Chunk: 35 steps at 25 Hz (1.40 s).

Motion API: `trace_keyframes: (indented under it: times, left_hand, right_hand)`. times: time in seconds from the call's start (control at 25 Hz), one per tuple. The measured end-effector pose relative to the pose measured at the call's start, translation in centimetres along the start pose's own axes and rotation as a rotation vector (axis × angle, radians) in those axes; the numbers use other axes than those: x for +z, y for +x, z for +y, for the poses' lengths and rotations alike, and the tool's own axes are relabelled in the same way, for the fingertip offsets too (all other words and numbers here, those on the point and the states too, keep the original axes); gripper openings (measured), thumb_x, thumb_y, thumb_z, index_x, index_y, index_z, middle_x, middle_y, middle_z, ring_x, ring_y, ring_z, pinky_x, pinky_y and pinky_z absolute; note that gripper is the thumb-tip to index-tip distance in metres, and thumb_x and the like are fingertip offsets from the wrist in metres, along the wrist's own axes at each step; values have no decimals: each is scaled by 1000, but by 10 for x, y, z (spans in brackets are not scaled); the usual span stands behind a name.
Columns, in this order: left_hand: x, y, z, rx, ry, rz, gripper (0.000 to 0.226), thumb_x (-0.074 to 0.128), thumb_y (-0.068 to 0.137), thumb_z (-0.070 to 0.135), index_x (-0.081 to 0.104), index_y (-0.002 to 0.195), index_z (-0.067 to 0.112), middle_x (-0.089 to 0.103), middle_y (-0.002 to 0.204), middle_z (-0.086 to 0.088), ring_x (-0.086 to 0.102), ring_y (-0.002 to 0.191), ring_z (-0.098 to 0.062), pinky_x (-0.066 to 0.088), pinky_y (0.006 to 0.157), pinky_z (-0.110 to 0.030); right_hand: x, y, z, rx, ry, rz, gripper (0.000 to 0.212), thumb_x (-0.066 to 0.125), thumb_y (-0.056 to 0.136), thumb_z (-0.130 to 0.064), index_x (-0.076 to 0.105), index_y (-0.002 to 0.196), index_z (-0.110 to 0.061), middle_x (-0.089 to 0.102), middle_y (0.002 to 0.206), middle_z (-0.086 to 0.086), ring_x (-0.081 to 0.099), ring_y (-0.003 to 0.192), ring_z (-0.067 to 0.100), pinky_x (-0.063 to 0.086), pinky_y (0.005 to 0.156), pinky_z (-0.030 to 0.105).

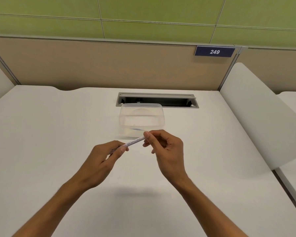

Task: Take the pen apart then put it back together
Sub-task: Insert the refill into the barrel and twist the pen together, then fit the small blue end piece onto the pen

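A slim white pen [134, 142] with small print on its barrel is held above the white desk [58, 134], tilted up towards the right. My left hand [102, 161] pinches its lower left end between thumb and fingers. My right hand [166, 147] pinches the upper right end with its fingertips. Both ends of the pen are hidden inside the fingers. Something small and bluish [138, 129] lies in the clear container behind the pen; I cannot tell what it is.
A clear plastic container [158, 115] stands on the desk just behind my hands. Behind it is an open grey cable slot [157, 100]. Beige partitions enclose the desk, with a "249" sign [214, 51] at the right. A white divider [256, 113] rises on the right.
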<state>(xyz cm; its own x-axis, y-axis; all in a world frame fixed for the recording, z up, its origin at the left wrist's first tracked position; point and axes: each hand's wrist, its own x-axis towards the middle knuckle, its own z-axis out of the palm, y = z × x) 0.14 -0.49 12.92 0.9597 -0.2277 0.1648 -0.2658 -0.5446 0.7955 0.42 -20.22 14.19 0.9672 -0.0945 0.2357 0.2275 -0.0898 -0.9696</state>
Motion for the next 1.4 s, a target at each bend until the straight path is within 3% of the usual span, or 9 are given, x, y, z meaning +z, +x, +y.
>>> trace_keyframes:
  times: [0.16, 0.44, 0.6, 0.76, 0.96, 1.08, 1.2, 1.28, 1.4]
  left_hand:
    - [12, -2, -5, -58, -224, -126, 26, 42, 95, 32, 67, 95, 22, 60, 73, -1, 50, 69, -20, 39, 68, -27]
    - [40, -3, 3, -144, -271, 28, 6, 68, 89, 13, 72, 89, 17, 74, 73, -2, 71, 73, -17, 51, 75, -20]
    - [52, -1, -1, -234, -242, -160, 19, 55, 97, 23, 72, 90, 17, 76, 82, 4, 71, 83, -12, 49, 76, -20]
    - [61, -2, -6, -226, -258, -150, 16, 58, 95, 15, 73, 93, 17, 76, 82, 6, 71, 83, -12, 50, 74, -15]
    - [70, 1, -18, -240, -228, -68, 11, 70, 86, 18, 76, 88, 27, 77, 83, 11, 71, 85, -3, 53, 79, -18]
    - [77, 2, -41, -287, -61, -89, 27, 72, 83, 37, 71, 109, 27, 72, 109, 12, 65, 103, 0, 51, 95, -26]
    - [81, -4, -78, -345, 262, -130, 60, 54, 84, 65, 55, 133, 29, 53, 142, 8, 48, 131, -12, 36, 108, -32]
    - [84, -10, -107, -311, 466, -145, 93, 19, 76, 86, 43, 143, 26, 36, 155, 3, 32, 143, -18, 25, 115, -35]
    - [87, -20, -148, -275, 632, -115, 103, -4, 76, 85, 29, 151, 22, 19, 162, -1, 13, 149, -19, 9, 118, -40]
  right_hand:
    - [4, 2, 4, 47, 89, 68, 8, 68, 91, -19, 74, 88, -15, 75, 79, -1, 72, 76, 13, 51, 59, 22]
    - [26, -2, 20, 215, 197, 75, 35, 38, 105, -26, 67, 91, -12, 70, 80, 0, 68, 85, 12, 54, 74, 24]
    - [34, 6, 18, 273, 342, 152, 34, 33, 106, -28, 57, 87, -15, 54, 68, -3, 58, 68, 9, 51, 75, 26]
    - [39, 11, 16, 414, 511, 137, 41, 35, 104, -36, 48, 72, -15, 38, 58, -3, 42, 51, 11, 39, 56, 22]
    - [45, 2, 35, 515, 589, 99, 52, 47, 85, -61, 24, 61, -20, 21, 55, -6, 16, 51, 11, 13, 50, 27]
    - [43, 8, 52, 445, 483, 118, 56, 48, 73, -62, 17, 65, -16, 15, 58, -2, 11, 53, 14, 10, 51, 29]
    - [43, 12, 74, 369, 384, 116, 53, 43, 71, -58, 13, 68, -14, 12, 62, 4, 9, 58, 17, 12, 50, 26]
    - [43, 13, 89, 341, 329, 101, 48, 40, 73, -55, 13, 67, -16, 13, 60, 0, 9, 58, 16, 11, 51, 27]
    - [45, 11, 107, 335, 261, 92, 46, 37, 77, -56, 14, 65, -19, 12, 60, 0, 8, 58, 17, 8, 56, 35]
